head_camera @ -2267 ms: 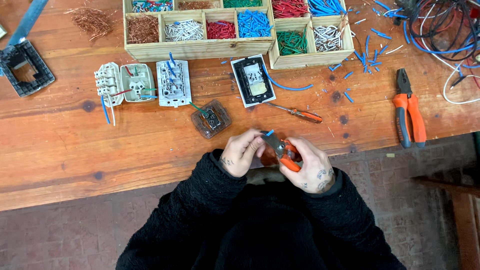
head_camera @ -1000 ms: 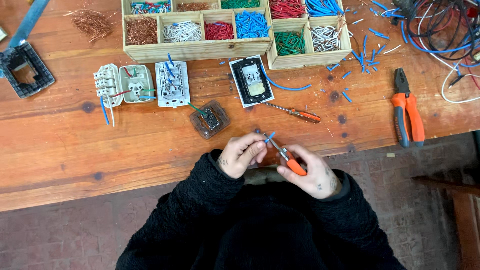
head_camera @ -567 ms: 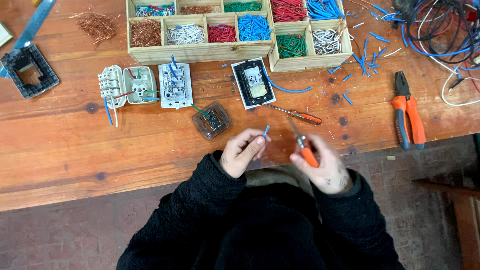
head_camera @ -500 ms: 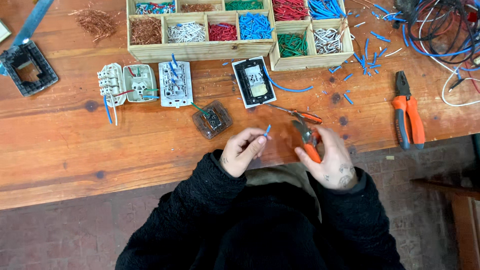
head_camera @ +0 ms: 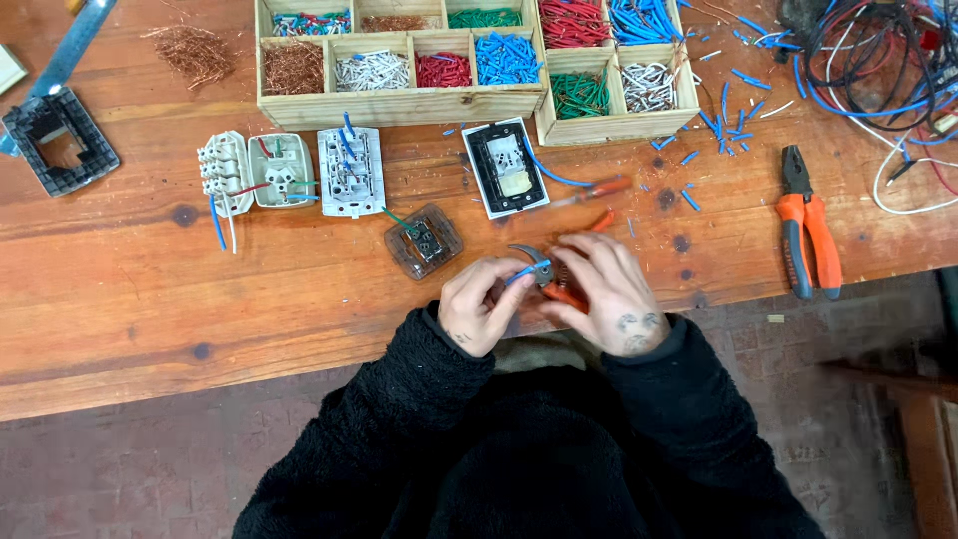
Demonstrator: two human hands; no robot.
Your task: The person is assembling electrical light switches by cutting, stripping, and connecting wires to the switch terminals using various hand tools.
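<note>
Can't really make out where the cutter's blades meet the wire, my fingers cover most of it, so no idea whether they're biting it or just lying against it. My left hand point(head_camera: 479, 311) is pinching a short blue wire point(head_camera: 519, 271) between thumb and fingers, and my right hand point(head_camera: 607, 291) is wrapped tight around the orange-handled cutters point(head_camera: 547, 279), with only the curved metal tip and a bit of orange grip poking out. Both hands sit right at the near edge of the wooden bench point(head_camera: 150, 289), just below the black switch plate point(head_camera: 505, 180). An orange screwdriver point(head_camera: 589, 192) lies just right of that plate, half tucked behind my knuckles. Above the plate is the long wooden tray point(head_camera: 399, 104), with compartments of copper strands, white bits, red bits and blue bits in front and mixed, copper and green ones behind, though that back row is cut off by the top edge. A second tray point(head_camera: 614, 126) butts up against its right end holding green and white offcuts, red and blue behind. Left of the black plate are three white socket modules point(head_camera: 289, 172) with wires stuck in them, and a small clear module point(head_camera: 424, 242) sits just down-left of it. Far right of the plate lie orange pliers point(head_camera: 808, 235), and the tangle of cables point(head_camera: 878, 60) runs off the corner.
</note>
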